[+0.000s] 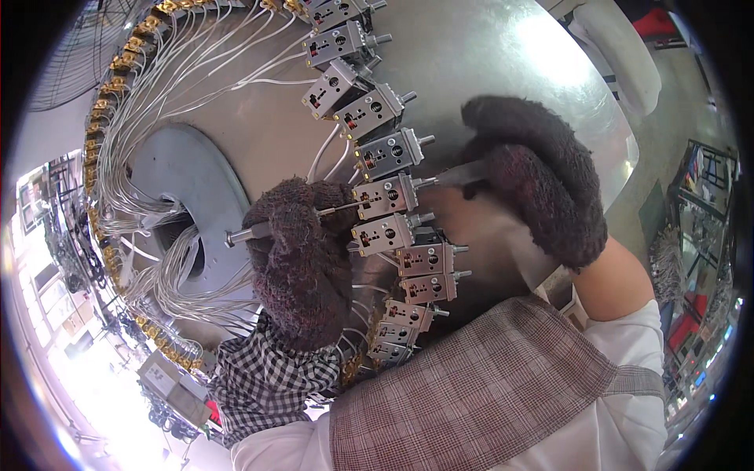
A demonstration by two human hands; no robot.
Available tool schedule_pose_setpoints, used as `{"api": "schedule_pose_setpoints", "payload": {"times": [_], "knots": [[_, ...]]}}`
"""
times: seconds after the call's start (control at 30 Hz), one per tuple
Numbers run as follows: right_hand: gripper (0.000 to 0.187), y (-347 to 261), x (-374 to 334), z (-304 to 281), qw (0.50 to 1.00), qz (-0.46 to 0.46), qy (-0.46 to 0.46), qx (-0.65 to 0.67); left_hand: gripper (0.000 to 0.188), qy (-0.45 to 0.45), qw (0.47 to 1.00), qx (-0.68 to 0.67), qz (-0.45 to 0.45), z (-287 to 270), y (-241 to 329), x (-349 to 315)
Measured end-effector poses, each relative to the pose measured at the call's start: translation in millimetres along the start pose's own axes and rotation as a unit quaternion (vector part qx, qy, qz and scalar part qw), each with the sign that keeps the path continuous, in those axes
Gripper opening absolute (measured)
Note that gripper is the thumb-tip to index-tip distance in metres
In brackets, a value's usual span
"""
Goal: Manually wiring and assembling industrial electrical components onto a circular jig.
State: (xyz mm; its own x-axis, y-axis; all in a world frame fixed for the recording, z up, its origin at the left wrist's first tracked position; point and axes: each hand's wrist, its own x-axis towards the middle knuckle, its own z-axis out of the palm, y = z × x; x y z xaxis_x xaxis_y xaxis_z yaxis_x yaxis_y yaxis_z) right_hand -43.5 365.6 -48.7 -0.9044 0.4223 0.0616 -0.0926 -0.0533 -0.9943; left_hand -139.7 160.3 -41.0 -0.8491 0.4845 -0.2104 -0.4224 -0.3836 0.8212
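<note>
A curved row of metal boxes with slotted faces and threaded shafts, which look like thermostats, runs down the middle. My left hand (302,251), in a dark knitted glove, is closed around a thin screwdriver (338,209). Its slim shaft reaches the face of one thermostat (385,196), while the metal handle end sticks out to the left. On the other side my right hand (542,177), gloved alike, is curled around a blurred grey tapered tool (461,173). That tool points at the same thermostat's shaft; whether they touch I cannot tell.
The boxes stand on a round shiny metal table (471,47). Left of them is a grey disc (177,149) with a central hole, where white wires (157,206) gather. Brass-coloured clips (100,118) line the far left rim. A wire-caged fan (67,63) stands at upper left.
</note>
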Motion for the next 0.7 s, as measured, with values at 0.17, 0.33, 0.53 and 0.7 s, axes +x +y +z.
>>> {"api": "schedule_pose_setpoints", "payload": {"times": [0.17, 0.33, 0.53, 0.7], "knots": [[0.024, 2.3, 0.4, -3.0, 0.999, 0.034, -0.004, -0.003, 0.027, 0.002, 1.000, 0.002, 0.002, -0.7, 1.8, 1.2], [0.024, -0.7, 3.4, 2.2, 0.994, 0.102, 0.016, 0.031, 0.026, -0.033, 0.999, 0.018, 0.005, -0.4, 1.1, 4.0], [0.025, -12.7, 3.6, 1.5, 0.969, 0.234, 0.013, 0.080, 0.030, -0.009, 1.000, 0.019, -0.007, -3.6, 3.8, -0.9], [0.025, -9.6, 3.9, 2.3, 0.965, 0.233, 0.029, 0.118, 0.030, -0.002, 0.999, 0.048, -0.016, -3.6, 4.6, 1.2]]}}
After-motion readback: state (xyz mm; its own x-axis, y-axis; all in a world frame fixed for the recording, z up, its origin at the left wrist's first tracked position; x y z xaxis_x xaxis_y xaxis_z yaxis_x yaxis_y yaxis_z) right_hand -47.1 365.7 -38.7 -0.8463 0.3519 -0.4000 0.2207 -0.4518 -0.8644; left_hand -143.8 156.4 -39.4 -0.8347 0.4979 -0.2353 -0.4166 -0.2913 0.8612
